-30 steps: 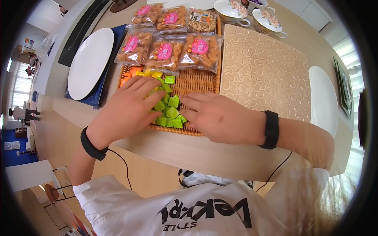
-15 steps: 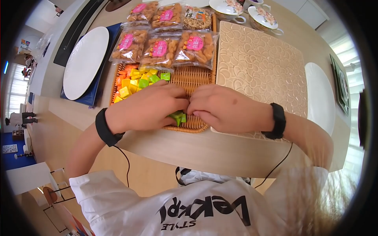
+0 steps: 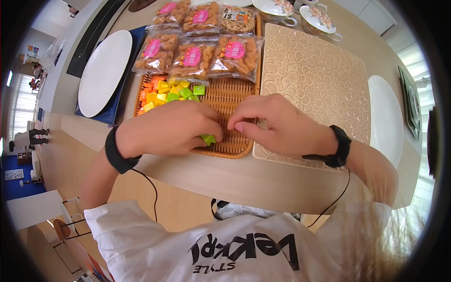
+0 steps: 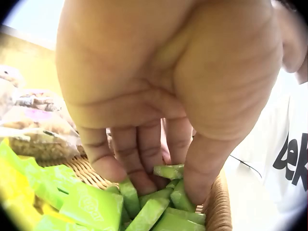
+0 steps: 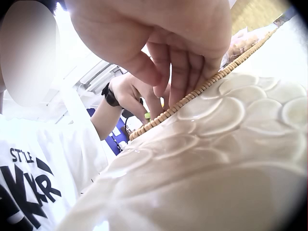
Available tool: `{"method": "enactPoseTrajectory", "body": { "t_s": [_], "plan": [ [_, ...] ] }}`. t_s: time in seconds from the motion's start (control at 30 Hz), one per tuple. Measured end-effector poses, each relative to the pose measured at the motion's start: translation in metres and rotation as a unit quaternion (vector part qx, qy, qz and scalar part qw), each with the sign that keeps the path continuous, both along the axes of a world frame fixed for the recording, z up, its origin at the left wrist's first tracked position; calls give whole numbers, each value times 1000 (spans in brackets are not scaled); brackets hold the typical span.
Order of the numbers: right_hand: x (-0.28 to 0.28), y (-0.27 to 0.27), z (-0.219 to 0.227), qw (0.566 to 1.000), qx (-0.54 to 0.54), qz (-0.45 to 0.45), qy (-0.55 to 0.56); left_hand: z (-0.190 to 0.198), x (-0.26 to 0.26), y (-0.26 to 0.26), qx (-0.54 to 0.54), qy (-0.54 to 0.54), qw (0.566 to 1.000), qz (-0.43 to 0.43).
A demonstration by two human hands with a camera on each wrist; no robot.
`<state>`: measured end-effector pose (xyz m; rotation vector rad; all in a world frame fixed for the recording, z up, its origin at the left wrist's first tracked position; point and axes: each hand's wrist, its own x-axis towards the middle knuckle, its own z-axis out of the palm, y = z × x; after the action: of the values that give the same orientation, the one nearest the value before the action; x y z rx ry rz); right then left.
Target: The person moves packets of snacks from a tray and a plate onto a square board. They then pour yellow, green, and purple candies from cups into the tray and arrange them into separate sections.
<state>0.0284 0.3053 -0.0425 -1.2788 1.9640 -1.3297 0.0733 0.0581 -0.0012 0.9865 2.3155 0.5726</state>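
Note:
My left hand [image 3: 174, 127] reaches down into the wicker basket [image 3: 228, 96] near its front edge. In the left wrist view its thumb and fingers close around a cluster of green wrapped candies [image 4: 149, 211], and the palm hides part of them. My right hand [image 3: 277, 122] hovers at the basket's right rim, fingers bent down and thumb near the index finger; nothing shows between them. Yellow candies [image 3: 151, 97] and orange candies [image 3: 144, 89] lie behind the left hand, with more green candies [image 3: 186, 92] beside them.
Bagged fried twists [image 3: 192, 55] and a bag of puffed grain [image 3: 236, 21] fill the basket's back. Right of it lies an embossed cream square board [image 3: 314, 80], with a white plate [image 3: 386, 117] beyond. Another white oval plate [image 3: 105, 73] sits left. Floral cups [image 3: 319, 21] stand behind.
My left hand has moved right and forward over the green candies, uncovering the yellow and orange ones. My right hand came in beside it, then drew back a little to the right.

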Motion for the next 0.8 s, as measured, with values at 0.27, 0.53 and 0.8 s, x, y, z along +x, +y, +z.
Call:
{"method": "enactPoseTrajectory", "body": {
  "t_s": [0.27, 0.53, 0.8],
  "plan": [
    [-1, -3, -5, 997, 8, 24, 68, 22, 35, -19, -51, 179, 982, 37],
    [4, -16, -21, 954, 19, 31, 296, 4, 71, -22, -102, 288, 951, 34],
    [-4, -37, -29, 926, 138, 59, 345, -14, 93, -31, -159, 297, 940, 61]
  ]
}}
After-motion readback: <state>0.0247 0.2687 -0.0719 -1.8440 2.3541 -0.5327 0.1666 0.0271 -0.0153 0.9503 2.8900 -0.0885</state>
